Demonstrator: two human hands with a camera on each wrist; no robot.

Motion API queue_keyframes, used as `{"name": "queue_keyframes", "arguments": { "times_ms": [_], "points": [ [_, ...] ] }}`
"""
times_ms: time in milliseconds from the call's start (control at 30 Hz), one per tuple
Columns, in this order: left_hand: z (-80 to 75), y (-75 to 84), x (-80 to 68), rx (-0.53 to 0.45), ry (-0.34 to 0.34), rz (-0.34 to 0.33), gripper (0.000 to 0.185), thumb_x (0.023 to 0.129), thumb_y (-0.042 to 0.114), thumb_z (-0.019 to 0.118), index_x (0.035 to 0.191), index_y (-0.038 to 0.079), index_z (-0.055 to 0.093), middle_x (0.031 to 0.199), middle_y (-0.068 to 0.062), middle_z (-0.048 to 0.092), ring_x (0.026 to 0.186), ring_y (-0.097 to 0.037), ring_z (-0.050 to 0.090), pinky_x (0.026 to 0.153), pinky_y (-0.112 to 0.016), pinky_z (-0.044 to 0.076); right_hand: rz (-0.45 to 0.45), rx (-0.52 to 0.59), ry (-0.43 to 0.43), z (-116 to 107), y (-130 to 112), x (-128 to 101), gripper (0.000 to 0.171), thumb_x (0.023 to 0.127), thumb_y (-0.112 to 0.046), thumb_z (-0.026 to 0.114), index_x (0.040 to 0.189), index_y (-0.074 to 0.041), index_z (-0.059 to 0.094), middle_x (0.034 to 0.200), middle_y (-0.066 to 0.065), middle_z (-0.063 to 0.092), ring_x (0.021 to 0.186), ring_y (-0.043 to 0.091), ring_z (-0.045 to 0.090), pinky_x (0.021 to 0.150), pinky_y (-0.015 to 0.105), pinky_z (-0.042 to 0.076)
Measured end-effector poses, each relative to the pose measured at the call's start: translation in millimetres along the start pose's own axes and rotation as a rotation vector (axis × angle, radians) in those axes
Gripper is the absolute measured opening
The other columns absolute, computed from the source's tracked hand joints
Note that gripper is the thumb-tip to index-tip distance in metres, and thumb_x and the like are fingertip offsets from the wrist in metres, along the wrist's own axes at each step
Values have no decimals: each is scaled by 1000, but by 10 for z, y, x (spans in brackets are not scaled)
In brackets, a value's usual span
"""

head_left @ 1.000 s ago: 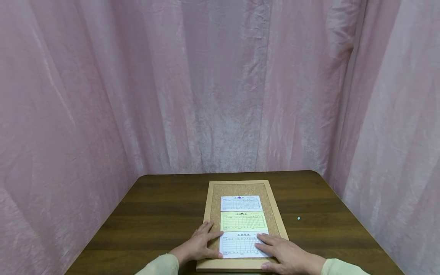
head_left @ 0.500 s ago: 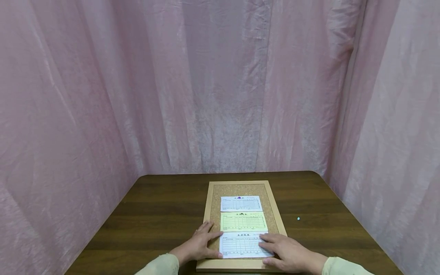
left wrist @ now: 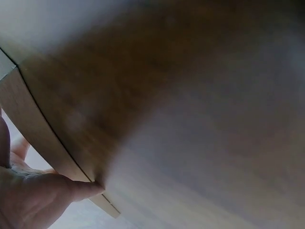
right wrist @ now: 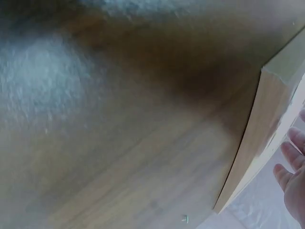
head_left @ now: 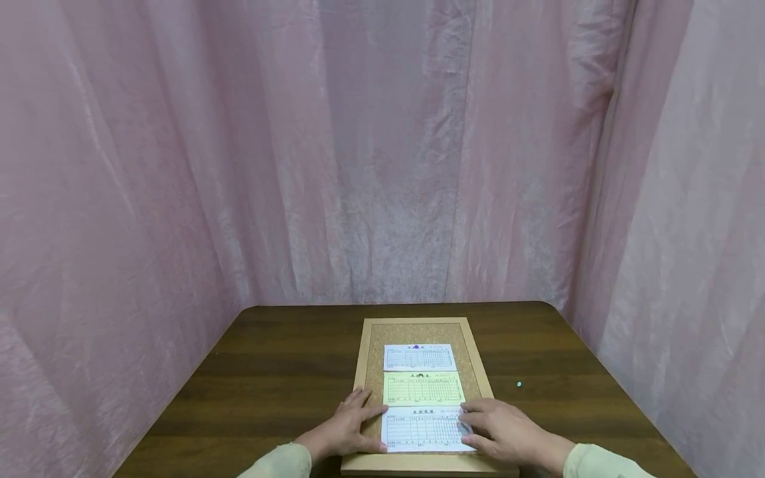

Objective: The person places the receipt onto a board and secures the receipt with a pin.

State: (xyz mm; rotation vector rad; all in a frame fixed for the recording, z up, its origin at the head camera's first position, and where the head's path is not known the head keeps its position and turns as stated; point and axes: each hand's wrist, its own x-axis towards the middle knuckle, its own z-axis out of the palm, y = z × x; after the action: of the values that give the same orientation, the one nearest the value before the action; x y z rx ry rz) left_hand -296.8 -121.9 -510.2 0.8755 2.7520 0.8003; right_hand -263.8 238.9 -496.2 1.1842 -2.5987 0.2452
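A cork board (head_left: 478, 385) with a pale wood frame lies on the table. Three printed form slips run down it: a white slip (head_left: 418, 358) with a purple pushpin (head_left: 416, 346) at its top edge, a light green slip (head_left: 412, 390) with a dark spot at its top, and a lower white slip (head_left: 418, 435). My left hand (head_left: 348, 423) rests spread over the board's left side, thumb and a fingertip at the lower slip's left edge. My right hand (head_left: 505, 430) is at that slip's right edge, fingers loosely bent, covering its corner.
A small turquoise pushpin (head_left: 519, 384) lies on the dark wooden table (head_left: 287, 358), right of the board; the right wrist view shows the pushpin (right wrist: 186, 218) too. Pink curtains (head_left: 394, 166) surround the table at the back and sides.
My right hand has slid rightward off the lower slip's face to its right edge, and its fingers are more bent. The left hand stays where it was.
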Motion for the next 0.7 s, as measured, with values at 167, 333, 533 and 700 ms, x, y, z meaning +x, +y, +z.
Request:
{"name": "queue_keyframes", "arguments": {
  "times_ms": [167, 333, 533, 700],
  "points": [
    [0, 10, -12, -14, -12, -3, 74, 77, 48, 83, 140, 15, 59, 156, -28, 26, 145, -50, 13, 104, -75, 20, 42, 4, 5, -49, 24, 6, 49, 100, -50, 53, 120, -9, 72, 126, 10, 64, 113, 29, 62, 89, 48, 51],
    [-4, 18, -18, -15, -9, 0, 74, 77, 48, 82, 140, 16, 59, 156, -27, 25, 145, -50, 13, 104, -75, 19, 80, 3, 29, -82, 61, 26, 47, 98, -48, 58, 122, -10, 70, 128, 12, 63, 114, 30, 62, 89, 50, 51],
    [0, 27, -31, -6, 2, 9, 75, 77, 49, 83, 140, 15, 59, 156, -28, 25, 145, -50, 13, 105, -75, 19, 182, 29, 36, -171, 133, 49, 48, 97, -44, 62, 128, -7, 66, 132, 16, 60, 113, 35, 61, 88, 54, 51],
    [-6, 27, -29, 2, 10, 10, 75, 76, 47, 83, 139, 15, 59, 156, -28, 26, 145, -50, 14, 105, -74, 20, 277, 43, 62, -248, 268, 71, 47, 97, -40, 63, 130, -6, 65, 133, 18, 58, 115, 39, 60, 89, 57, 50]
  ]
}}
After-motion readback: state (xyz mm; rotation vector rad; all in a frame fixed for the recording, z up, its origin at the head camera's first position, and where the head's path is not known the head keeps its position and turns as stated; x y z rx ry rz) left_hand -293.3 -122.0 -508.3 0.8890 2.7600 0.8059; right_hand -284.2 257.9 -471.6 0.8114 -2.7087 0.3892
